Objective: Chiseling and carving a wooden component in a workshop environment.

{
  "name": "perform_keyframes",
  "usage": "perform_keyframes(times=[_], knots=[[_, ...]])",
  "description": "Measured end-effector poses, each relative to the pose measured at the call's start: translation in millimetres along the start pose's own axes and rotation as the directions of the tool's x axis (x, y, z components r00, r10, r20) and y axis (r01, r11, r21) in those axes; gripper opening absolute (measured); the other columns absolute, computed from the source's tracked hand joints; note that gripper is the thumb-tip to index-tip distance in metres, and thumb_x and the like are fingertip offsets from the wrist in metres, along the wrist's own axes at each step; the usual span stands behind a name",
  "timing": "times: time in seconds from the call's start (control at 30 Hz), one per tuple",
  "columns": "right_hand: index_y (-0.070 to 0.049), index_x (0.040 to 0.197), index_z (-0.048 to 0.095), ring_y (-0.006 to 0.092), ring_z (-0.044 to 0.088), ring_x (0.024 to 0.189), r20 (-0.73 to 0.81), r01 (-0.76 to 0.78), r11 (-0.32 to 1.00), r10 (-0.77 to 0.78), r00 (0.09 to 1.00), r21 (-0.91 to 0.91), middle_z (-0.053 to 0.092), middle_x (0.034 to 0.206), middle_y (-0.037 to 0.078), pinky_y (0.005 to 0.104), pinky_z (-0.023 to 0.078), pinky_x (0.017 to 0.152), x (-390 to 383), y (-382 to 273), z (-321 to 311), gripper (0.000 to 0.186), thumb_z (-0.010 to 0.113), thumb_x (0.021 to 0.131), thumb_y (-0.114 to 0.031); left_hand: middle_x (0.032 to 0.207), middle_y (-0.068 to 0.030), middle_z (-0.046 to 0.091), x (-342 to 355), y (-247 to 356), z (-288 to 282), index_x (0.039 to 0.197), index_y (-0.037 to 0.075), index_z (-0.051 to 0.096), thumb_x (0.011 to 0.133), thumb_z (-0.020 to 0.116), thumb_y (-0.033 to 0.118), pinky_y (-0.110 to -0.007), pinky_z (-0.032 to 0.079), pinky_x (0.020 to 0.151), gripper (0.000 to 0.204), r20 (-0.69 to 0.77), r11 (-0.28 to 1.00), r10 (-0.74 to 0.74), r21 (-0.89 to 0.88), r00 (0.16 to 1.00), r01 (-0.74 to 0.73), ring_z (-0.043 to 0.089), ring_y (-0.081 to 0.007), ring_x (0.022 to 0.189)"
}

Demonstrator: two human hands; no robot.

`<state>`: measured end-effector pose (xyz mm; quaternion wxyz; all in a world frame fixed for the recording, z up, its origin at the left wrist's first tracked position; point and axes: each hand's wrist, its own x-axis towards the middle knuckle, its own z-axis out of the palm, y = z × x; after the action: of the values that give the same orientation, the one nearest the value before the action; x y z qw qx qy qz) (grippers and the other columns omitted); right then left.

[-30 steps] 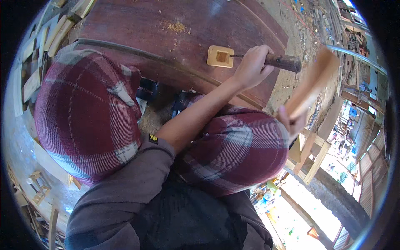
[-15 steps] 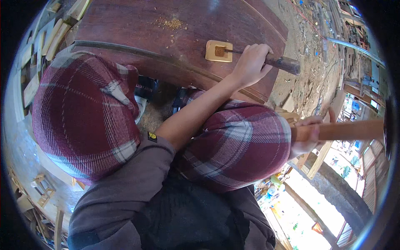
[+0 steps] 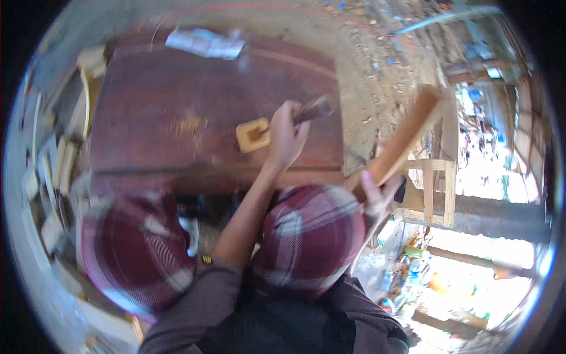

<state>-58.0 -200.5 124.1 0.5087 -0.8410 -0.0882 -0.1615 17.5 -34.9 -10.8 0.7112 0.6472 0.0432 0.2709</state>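
My left hand (image 3: 286, 135) is closed round the dark wooden handle of a chisel (image 3: 313, 109), whose blade end is at a small pale wooden block (image 3: 243, 140) with a square recess, on the dark reddish wooden work surface (image 3: 135, 100). Wood shavings (image 3: 187, 125) lie left of the block. My right hand (image 3: 377, 192) grips a long, bar-like light-brown wooden piece (image 3: 413, 130), angled up to the right beside the surface. My plaid-covered knees (image 3: 135, 248) sit just below the work surface. The picture is blurred, so where exactly the blade tip rests is unclear.
Crumpled white sheets (image 3: 203, 44) lie at the surface's far edge. Wood offcuts (image 3: 62, 165) are piled along the left. A pale wooden frame (image 3: 448, 194) stands at the right, with sandy ground (image 3: 383, 100) strewn with debris behind it and a bright open area farther right.
The view has swung, showing more beyond the surface's far edge. The wooden bar, horizontal half a second ago, is angled upward again. My left hand still holds the chisel at the block.
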Motion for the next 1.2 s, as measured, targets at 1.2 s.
perform_keyframes(times=[1.2], knots=[[0.002, 0.135, 0.046, 0.0312, 0.063, 0.11, 0.27, -0.099, 0.995, 0.101, 0.957, -0.023, 0.065, 0.116, 0.019, 0.0378, 0.047, 0.095, -11, 25, 18, 0.081, 0.081, 0.072, -0.036, 0.085, -0.0002, 0.055, -9, 5, -37, 0.098, 0.003, 0.052, 0.094, 0.06, 0.01, -0.025, 0.043, 0.067, 0.011, 0.205, 0.975, -0.155, -0.128, 0.966, 0.183, 0.049, -0.0083, 0.075]])
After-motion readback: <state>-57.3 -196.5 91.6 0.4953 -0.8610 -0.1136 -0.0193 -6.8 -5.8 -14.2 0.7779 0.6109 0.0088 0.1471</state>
